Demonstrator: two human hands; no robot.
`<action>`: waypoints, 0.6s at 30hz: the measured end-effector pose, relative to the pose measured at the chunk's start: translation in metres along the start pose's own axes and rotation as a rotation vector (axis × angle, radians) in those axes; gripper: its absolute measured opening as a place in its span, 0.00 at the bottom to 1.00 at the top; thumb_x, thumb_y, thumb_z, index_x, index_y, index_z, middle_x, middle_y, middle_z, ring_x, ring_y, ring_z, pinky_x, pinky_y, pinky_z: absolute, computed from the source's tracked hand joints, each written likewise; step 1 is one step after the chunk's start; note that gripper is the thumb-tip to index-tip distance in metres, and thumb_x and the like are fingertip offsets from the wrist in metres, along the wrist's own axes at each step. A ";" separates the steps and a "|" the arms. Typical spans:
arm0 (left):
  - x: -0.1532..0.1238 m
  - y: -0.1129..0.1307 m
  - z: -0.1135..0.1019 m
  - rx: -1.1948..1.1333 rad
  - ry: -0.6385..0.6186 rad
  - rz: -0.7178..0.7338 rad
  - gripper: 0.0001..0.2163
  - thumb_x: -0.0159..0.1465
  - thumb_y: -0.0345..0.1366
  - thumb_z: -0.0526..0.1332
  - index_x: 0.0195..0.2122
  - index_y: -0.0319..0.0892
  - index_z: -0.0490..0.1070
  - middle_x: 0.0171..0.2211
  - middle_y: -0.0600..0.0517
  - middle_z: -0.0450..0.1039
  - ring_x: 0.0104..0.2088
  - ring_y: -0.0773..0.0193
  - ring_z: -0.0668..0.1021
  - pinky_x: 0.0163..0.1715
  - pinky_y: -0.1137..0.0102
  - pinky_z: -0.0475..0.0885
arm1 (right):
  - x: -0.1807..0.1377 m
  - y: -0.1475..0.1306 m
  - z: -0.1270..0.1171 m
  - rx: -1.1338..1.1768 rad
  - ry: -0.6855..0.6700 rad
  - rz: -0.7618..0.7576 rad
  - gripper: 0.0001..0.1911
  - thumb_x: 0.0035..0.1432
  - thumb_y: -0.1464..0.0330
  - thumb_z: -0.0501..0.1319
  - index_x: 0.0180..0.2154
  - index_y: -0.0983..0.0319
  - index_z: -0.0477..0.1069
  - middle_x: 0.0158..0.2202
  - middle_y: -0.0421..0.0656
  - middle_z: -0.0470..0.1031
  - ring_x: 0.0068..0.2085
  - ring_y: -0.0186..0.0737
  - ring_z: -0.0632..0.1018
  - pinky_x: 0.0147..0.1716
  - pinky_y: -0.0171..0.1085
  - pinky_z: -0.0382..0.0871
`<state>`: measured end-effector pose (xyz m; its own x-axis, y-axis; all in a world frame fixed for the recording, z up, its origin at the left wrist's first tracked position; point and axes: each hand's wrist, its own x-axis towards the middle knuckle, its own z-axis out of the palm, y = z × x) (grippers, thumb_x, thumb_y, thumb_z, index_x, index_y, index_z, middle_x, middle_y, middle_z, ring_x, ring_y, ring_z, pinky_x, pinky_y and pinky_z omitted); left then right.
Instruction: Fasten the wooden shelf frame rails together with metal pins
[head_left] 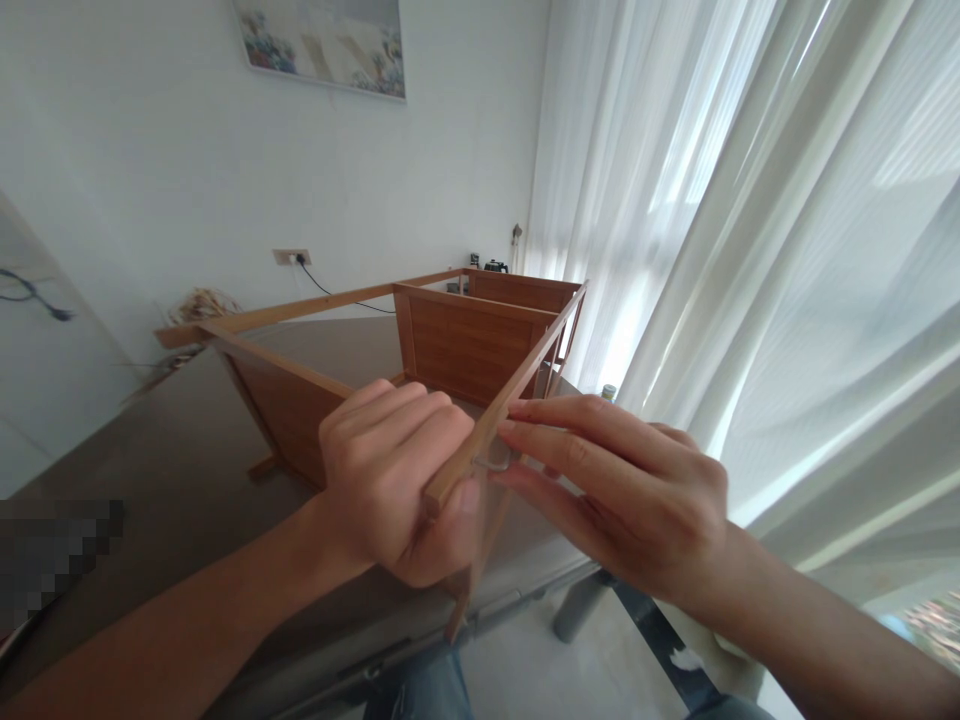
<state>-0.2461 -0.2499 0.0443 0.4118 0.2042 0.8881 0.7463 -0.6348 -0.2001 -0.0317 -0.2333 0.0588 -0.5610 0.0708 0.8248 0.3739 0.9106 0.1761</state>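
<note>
A wooden shelf frame with brown panels lies on its side on a dark table. My left hand is closed around the near end of its upper wooden rail, thumb underneath. On the rail's right side, my right hand pinches a small, bent, silvery hex key, whose tip meets the rail close to its end. Two right fingertips touch the rail just above the key. The key's fastener is hidden.
The dark tabletop spreads beneath the frame. White curtains hang close on the right. A wall socket with a plugged-in black cable is behind, and a bottle stands beyond my right hand. Dried stalks lie at the far left.
</note>
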 end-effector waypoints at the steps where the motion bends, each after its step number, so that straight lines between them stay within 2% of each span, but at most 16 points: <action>1: 0.000 0.000 0.000 0.001 -0.002 0.000 0.07 0.58 0.38 0.53 0.24 0.45 0.65 0.18 0.50 0.64 0.20 0.57 0.64 0.24 0.59 0.54 | 0.000 0.000 0.000 0.019 -0.011 0.006 0.10 0.64 0.69 0.68 0.45 0.67 0.79 0.45 0.48 0.82 0.40 0.34 0.82 0.32 0.30 0.78; 4: 0.000 0.000 0.000 0.002 -0.001 0.002 0.07 0.58 0.38 0.53 0.25 0.46 0.64 0.18 0.50 0.65 0.20 0.57 0.65 0.24 0.59 0.55 | 0.003 0.001 0.000 0.133 -0.047 0.030 0.10 0.65 0.68 0.67 0.45 0.67 0.78 0.45 0.50 0.80 0.39 0.36 0.81 0.32 0.31 0.79; 9: 0.000 0.000 0.000 0.000 0.012 0.005 0.05 0.58 0.38 0.54 0.26 0.47 0.63 0.18 0.51 0.65 0.20 0.58 0.66 0.25 0.60 0.55 | 0.007 0.002 -0.002 0.245 -0.051 0.054 0.07 0.67 0.72 0.64 0.46 0.65 0.78 0.45 0.50 0.79 0.45 0.40 0.81 0.41 0.37 0.81; 18: 0.000 0.000 0.000 -0.007 -0.005 0.004 0.06 0.57 0.37 0.53 0.25 0.46 0.64 0.18 0.50 0.64 0.20 0.57 0.64 0.24 0.58 0.53 | 0.013 0.014 -0.006 0.178 -0.093 -0.092 0.07 0.68 0.70 0.63 0.45 0.66 0.78 0.45 0.51 0.79 0.45 0.40 0.81 0.43 0.36 0.80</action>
<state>-0.2466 -0.2498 0.0442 0.4179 0.2054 0.8850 0.7408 -0.6409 -0.2011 -0.0297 -0.2221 0.0749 -0.6558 0.0141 0.7548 0.1867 0.9718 0.1440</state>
